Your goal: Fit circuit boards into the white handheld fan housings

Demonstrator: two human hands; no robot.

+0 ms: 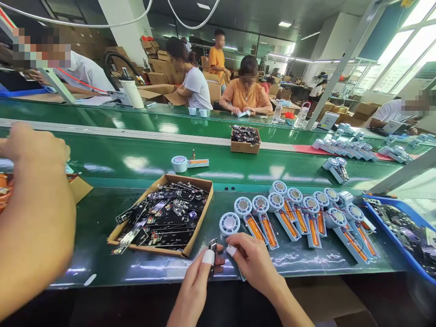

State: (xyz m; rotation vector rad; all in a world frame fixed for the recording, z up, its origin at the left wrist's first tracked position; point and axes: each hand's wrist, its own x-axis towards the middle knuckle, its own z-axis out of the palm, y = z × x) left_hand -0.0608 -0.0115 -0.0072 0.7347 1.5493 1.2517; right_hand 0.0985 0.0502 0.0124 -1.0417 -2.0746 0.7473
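Note:
My left hand (197, 277) grips a narrow black circuit board (213, 247), its white-covered thumb along the board's side. My right hand (252, 261), also with a white covering on a fingertip, is closed in a pinch just right of the board; what lies between its fingers is hidden. Right behind it a light-blue round fan head (229, 224) rests on the bench, its lower part covered by the right hand. A cardboard tray (185, 252) heaped with black circuit boards stands left of my hands. To the right lie several light-blue handheld fans (260, 204) with orange strips and thin wires.
A co-worker's arm (37, 218) reaches in at the left. A blue tray (405, 245) of circuit boards stands at the right. One fan (179, 164) lies on the green conveyor (143, 156), and a small box (243, 146) of parts sits farther back. People work across the line.

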